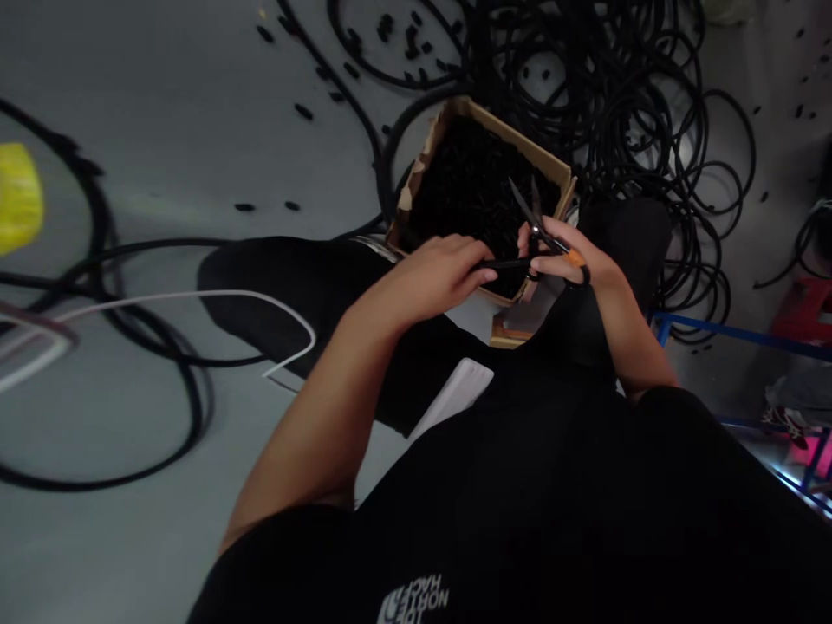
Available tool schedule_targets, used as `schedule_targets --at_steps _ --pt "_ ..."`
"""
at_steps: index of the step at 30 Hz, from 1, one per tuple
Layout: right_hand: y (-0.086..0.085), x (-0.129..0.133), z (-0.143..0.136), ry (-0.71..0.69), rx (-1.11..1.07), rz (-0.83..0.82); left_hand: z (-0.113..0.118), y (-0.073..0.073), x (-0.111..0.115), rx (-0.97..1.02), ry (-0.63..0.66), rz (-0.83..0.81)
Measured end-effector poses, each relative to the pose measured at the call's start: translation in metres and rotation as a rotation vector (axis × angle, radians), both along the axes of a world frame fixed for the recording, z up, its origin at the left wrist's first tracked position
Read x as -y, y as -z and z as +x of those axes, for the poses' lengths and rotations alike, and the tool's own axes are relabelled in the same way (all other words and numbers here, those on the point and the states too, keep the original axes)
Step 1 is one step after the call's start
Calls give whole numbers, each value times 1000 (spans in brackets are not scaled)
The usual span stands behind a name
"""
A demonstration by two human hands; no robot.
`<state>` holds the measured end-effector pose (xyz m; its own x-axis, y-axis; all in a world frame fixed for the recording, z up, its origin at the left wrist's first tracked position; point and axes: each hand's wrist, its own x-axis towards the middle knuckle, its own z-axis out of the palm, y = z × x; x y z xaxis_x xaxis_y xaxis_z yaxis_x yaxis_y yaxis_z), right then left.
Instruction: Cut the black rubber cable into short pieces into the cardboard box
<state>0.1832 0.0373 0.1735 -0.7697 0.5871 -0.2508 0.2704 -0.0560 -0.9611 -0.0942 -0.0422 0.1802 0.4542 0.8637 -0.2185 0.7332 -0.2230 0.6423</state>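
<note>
My left hand (445, 270) is closed round a length of black tubing (510, 263) just over the near edge of a cardboard box. Scissors (538, 227) with an orange mark on the black handle sit in my right hand (575, 245), their blades parted and pointing away over the box. The fingers of my right hand also meet the tubing's right end; whether they pinch it I cannot make out. Below both hands, the cardboard box (520, 139) is full of short black pieces (477, 178).
Coiled black tubing (604, 113) is heaped beyond the box, and longer loops (188, 381) run across the floor at left. Small black pieces (303, 111) lie scattered. A white cable (260, 296) hangs at left, near a yellow object (18, 198). A blue frame (747, 336) stands at right.
</note>
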Motion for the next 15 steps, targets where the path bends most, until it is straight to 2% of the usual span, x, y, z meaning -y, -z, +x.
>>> schedule_targets --at_steps 3,6,9,12,15 --pt "4 21 5 108 -7 -34 -1 -3 20 -14 -68 -10" --pt "14 39 4 245 34 -16 -2 -4 32 -138 -255 -16" --pt "31 60 3 358 98 -16 0 0 37 -169 -407 11" --pt "53 82 0 335 155 -57 7 10 40 -155 -430 41" --pt "72 93 -5 306 210 -49 17 21 40 -181 -358 22"
